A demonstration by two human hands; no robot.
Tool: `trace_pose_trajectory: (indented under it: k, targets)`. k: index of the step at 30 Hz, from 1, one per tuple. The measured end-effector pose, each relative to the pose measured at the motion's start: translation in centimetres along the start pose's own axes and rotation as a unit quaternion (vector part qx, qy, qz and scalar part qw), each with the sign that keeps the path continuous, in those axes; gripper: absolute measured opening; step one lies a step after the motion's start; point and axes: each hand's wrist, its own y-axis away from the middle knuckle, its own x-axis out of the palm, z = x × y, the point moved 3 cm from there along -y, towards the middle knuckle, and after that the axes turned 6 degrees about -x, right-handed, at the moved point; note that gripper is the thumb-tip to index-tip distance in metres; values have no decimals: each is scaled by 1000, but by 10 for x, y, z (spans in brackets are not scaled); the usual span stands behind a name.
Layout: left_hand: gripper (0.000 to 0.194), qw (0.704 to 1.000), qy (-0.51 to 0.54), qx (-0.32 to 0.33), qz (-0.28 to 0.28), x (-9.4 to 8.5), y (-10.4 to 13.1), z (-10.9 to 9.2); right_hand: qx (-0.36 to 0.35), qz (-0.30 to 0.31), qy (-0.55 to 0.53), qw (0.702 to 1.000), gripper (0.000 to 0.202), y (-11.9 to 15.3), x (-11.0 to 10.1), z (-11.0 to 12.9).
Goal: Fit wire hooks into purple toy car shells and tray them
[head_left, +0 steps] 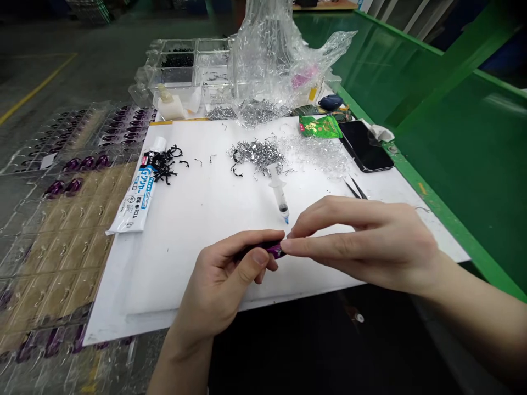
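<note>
Between the thumb and fingers of my left hand (224, 277) is a small glossy purple part (275, 250), most of it covered by the fingers. My right hand (362, 238) reaches in from the right, its fingertips pinched at the part's right end. Whether those fingertips also hold something small, I cannot make out. Just beyond the hands lies a syringe (279, 193) with a blue tip pointing towards them. Behind it is a heap of small silvery pieces (259, 155). Black tweezers (356, 188) rest past my right hand.
A glue tube (138, 192) lies at the left beside small black curved pieces (164, 164). Clear trays (69, 219) with purple parts stand left of the white board (173, 274). A phone (366, 145), a green packet (320, 127) and crumpled clear plastic (272, 60) sit farther back.
</note>
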Motion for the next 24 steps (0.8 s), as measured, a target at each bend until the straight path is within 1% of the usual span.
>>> trace_pose_trajectory:
  k: [2, 4, 6, 8, 10, 12, 14, 15, 17, 19, 20, 22, 24]
  targets:
    - [28, 1000, 9, 0, 1, 0, 0, 1, 4, -5, 0, 1000, 41, 1, 1, -1]
    - [26, 1000, 13, 2, -5, 0, -1, 2, 24, -15, 9, 1000, 42, 3, 4, 1]
    - [23, 1000, 12, 6, -18, 1, -1, 1, 53, -35, 5, 998, 37, 3, 8, 4]
    - [21, 999, 4, 14, -28, 2, -1, 0, 104, -70, -33, 992, 27, 3, 12, 7]
    - [23, 999, -10, 26, -36, 3, 0, -2, 178, -117, -94, 972, 19, 1, 16, 7]
    - [26, 998, -21, 40, -41, 5, 1, -3, 252, -155, -169, 940, 19, 1, 21, 5]
    - [28, 997, -26, 53, -43, 5, 3, -4, 300, -184, -229, 908, 29, 1, 25, 4]
    - [29, 997, -27, 59, -44, 6, 3, -4, 311, -197, -247, 896, 36, 2, 26, 5]
    - [30, 996, -24, 79, -41, 6, 5, -4, 325, -210, -267, 883, 48, 3, 26, 6]
    - [31, 994, -16, 104, -37, 7, 6, -5, 315, -200, -268, 888, 57, 4, 25, 8]
    - [32, 993, -13, 113, -35, 7, 7, -4, 305, -187, -259, 897, 59, 3, 24, 9]
    - [33, 992, -15, 119, -28, 7, 8, -4, 269, -151, -215, 926, 60, 0, 19, 10]
    - [32, 993, -21, 114, -17, 8, 8, -3, 218, -117, -162, 955, 53, -4, 15, 10]
